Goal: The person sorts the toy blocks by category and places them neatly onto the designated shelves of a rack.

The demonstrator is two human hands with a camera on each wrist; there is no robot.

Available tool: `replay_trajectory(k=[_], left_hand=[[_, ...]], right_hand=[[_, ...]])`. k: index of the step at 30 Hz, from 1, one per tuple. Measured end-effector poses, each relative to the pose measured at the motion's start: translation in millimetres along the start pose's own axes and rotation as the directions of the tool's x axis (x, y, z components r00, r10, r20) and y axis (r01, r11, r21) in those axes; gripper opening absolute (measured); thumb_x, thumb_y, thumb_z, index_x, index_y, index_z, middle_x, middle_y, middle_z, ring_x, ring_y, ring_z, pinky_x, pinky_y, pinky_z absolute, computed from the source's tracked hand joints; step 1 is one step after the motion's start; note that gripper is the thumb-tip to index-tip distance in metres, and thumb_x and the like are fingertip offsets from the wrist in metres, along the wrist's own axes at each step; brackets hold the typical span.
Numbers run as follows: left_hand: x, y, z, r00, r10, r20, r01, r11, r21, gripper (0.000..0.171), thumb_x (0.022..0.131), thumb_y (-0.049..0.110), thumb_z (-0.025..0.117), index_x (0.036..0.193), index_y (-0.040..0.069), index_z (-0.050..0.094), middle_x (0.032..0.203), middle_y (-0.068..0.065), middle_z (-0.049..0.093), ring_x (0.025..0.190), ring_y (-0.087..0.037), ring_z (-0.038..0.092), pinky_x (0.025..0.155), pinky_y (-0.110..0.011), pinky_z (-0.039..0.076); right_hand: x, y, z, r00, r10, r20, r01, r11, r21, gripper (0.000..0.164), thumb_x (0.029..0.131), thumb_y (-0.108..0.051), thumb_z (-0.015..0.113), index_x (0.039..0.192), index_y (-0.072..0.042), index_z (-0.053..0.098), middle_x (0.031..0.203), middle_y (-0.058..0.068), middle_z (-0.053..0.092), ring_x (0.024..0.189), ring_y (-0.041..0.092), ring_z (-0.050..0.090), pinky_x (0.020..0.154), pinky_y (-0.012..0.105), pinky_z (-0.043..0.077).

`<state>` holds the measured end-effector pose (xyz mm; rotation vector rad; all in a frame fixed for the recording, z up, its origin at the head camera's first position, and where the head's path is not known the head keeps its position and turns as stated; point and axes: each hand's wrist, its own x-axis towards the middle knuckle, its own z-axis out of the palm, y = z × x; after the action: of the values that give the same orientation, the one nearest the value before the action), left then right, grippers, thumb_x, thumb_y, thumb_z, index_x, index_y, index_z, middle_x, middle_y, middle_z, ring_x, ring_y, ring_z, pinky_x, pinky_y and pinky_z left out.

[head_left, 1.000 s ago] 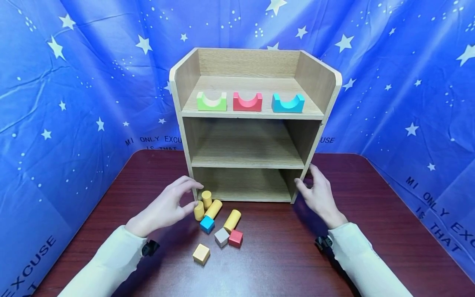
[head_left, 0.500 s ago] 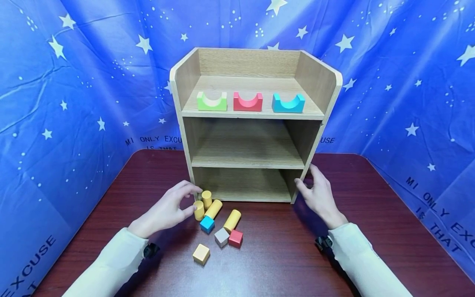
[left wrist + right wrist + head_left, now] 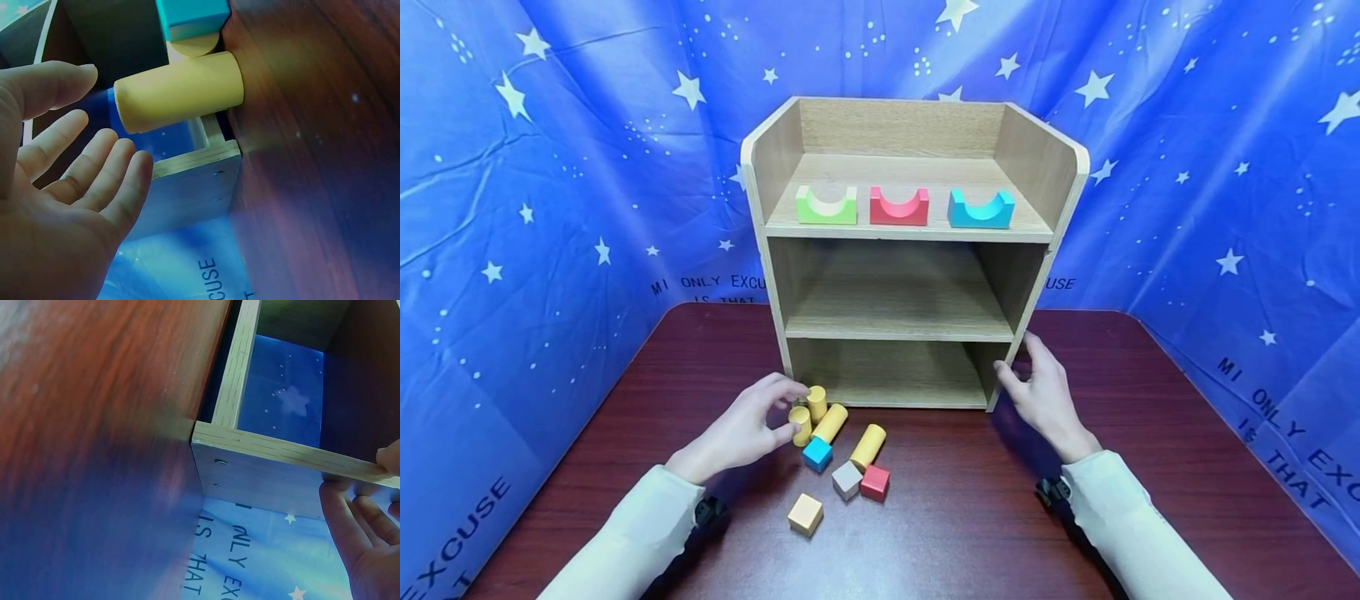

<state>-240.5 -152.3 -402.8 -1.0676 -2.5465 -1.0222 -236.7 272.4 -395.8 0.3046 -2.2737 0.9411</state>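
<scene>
My left hand (image 3: 737, 429) reaches toward an upright yellow cylinder (image 3: 801, 427), thumb and fingers spread around its left side. In the left wrist view a gap shows between my fingertips and the yellow cylinder (image 3: 181, 90). A second upright cylinder (image 3: 817, 403) stands just behind, against the shelf front. Two more yellow cylinders lie on their sides, one (image 3: 830, 423) by the blue cube (image 3: 817, 454), the other (image 3: 868, 446) by the grey cube (image 3: 847, 481). My right hand (image 3: 1048, 400) grips the right side panel of the wooden shelf (image 3: 281, 447), thumb at its front edge, fingers outside.
On the top board of the shelf sit a green arch block (image 3: 805, 210), a red one (image 3: 877, 212) and a blue one (image 3: 957, 212), curves upward. A red cube (image 3: 875, 482) and a pale wooden cube (image 3: 806, 515) lie nearer on the dark table (image 3: 955, 533). A starry blue curtain (image 3: 587, 183) surrounds it.
My left hand has come down and slightly right, its fingers now lower, around the near upright cylinder. My right hand stays at the side panel. The blocks have not moved.
</scene>
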Motion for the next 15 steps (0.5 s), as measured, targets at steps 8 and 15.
replay_trajectory(k=[8,15], left_hand=[[-0.6,-5.9,6.8,1.000,0.003,-0.013,-0.004,1.000,-0.031,0.043,0.073,0.002,0.077,0.113,0.004,0.062,0.108,-0.007,0.061,0.093,-0.016,0.061,0.081,-0.034,0.053],[-3.4,-6.8,9.8,1.000,-0.004,-0.025,0.002,0.998,-0.063,0.042,0.073,0.000,0.078,0.112,0.003,0.062,0.108,-0.007,0.060,0.093,-0.018,0.061,0.081,-0.036,0.053]], right_hand=[[-0.7,-1.7,-1.0,1.000,0.009,0.000,-0.009,1.000,0.016,0.047,0.083,-0.007,0.069,0.127,-0.004,0.052,0.108,0.016,0.063,0.096,0.027,0.061,0.070,0.045,0.054],[-0.3,-3.7,-0.7,1.000,0.023,0.013,-0.024,0.998,0.052,0.047,0.084,-0.006,0.068,0.128,-0.005,0.051,0.108,0.015,0.062,0.094,0.027,0.062,0.069,0.043,0.055]])
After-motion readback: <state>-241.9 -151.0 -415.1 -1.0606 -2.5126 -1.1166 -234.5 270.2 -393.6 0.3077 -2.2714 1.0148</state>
